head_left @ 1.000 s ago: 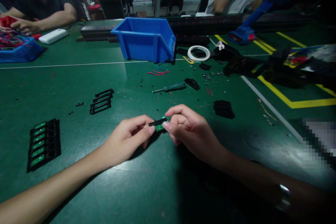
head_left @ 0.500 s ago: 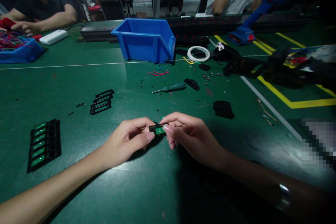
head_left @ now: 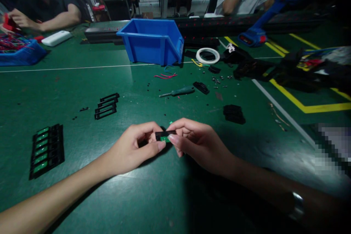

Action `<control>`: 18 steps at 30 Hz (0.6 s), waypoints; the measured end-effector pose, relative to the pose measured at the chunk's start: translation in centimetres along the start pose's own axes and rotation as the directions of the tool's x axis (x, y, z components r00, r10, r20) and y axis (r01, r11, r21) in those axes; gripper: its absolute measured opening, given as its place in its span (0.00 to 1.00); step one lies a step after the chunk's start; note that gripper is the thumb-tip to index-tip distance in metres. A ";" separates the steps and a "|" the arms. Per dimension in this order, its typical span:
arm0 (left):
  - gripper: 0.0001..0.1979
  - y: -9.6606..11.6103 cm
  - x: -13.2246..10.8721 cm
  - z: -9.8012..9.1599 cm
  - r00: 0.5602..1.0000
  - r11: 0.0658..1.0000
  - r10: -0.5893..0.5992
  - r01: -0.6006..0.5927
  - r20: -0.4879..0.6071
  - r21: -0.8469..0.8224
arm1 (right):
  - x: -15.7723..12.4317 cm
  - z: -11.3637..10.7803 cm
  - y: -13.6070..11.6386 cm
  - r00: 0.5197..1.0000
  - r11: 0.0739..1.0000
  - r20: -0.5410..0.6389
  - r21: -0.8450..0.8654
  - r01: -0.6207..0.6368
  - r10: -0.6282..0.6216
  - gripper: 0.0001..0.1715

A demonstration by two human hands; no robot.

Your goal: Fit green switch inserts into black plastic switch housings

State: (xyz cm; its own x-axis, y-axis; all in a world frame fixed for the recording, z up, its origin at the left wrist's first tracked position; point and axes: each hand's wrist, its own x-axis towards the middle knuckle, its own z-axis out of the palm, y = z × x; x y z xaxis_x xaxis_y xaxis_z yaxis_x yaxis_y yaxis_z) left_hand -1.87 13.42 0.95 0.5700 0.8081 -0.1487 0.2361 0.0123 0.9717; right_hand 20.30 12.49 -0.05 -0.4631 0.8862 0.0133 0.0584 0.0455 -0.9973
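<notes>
Left hand (head_left: pixel 134 146) and right hand (head_left: pixel 199 140) both grip the part (head_left: pixel 163 134) at its ends; screwdriver (head_left: pixel 182 91) lies beyond them on the tabletop (head_left: pixel 148 204).

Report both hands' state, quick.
Left hand: closed, pinching the left end of the black-and-green part.
Right hand: closed, pinching its right end.

Green board (head_left: pixel 164 139) partly behind right hand (head_left: pixel 196 139), blue tray (head_left: pixel 23 58) partly beyond left edge.
</notes>
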 end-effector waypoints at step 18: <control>0.15 -0.1 -0.1 -0.1 1.000 0.997 -0.013 0.014 0.020 -0.072 | -0.2 -0.2 -0.1 0.992 0.997 0.120 0.065 -0.035 0.027 0.12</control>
State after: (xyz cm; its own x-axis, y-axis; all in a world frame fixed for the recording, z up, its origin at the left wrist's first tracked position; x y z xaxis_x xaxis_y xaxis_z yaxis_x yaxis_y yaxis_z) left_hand -2.03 13.40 0.92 0.5822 0.7962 -0.1645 0.1871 0.0657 0.9801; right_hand 20.51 12.43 0.04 -0.5645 0.8251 -0.0227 0.0167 -0.0161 -0.9997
